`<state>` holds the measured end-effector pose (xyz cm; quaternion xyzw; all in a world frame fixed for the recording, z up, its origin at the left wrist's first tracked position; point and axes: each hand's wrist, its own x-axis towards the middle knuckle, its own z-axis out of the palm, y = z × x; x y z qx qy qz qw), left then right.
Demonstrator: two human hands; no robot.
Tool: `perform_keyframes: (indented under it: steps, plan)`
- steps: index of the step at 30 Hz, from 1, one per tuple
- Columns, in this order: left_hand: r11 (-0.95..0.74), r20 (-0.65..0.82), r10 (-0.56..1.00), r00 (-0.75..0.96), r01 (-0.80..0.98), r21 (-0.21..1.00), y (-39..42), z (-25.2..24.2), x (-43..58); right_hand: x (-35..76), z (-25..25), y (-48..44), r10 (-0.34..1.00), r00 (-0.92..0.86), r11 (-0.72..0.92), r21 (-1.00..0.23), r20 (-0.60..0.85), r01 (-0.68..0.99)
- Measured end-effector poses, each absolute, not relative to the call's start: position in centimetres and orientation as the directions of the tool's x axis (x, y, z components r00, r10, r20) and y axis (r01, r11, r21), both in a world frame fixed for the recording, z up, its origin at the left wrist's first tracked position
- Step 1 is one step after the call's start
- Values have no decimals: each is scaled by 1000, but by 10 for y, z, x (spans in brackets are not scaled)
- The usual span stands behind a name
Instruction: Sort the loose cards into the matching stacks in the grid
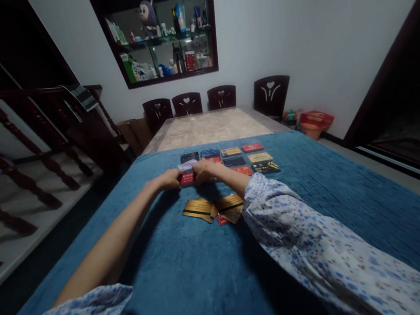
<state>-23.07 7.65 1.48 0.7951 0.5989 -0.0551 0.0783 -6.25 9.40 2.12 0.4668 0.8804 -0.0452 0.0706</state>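
Observation:
Both my hands meet over a grid of cards laid on a blue cloth. My left hand and my right hand pinch a pale card between them, just above a red card. Rows of dark, red and gold cards lie to the right of my hands. A loose pile of gold cards sits nearer to me, under my right forearm.
The cloth covers the near part of a long marble-topped table. Several dark chairs stand at its far end. A stair railing runs on the left. A wall shelf holds bottles and a toy.

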Motion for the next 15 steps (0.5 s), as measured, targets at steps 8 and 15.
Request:
perform_keyframes:
  steps: [8, 15]
  plan:
    - [-264, -145, 951, 272, 962, 67, 71, 16, -222, -72, 25, 91, 822, -552, 559, 9, -137, 829]
    - [-261, -131, 955, 267, 963, 64, 68, 18, -222, -69, 21, 90, 824, -558, 559, -16, -93, 829]
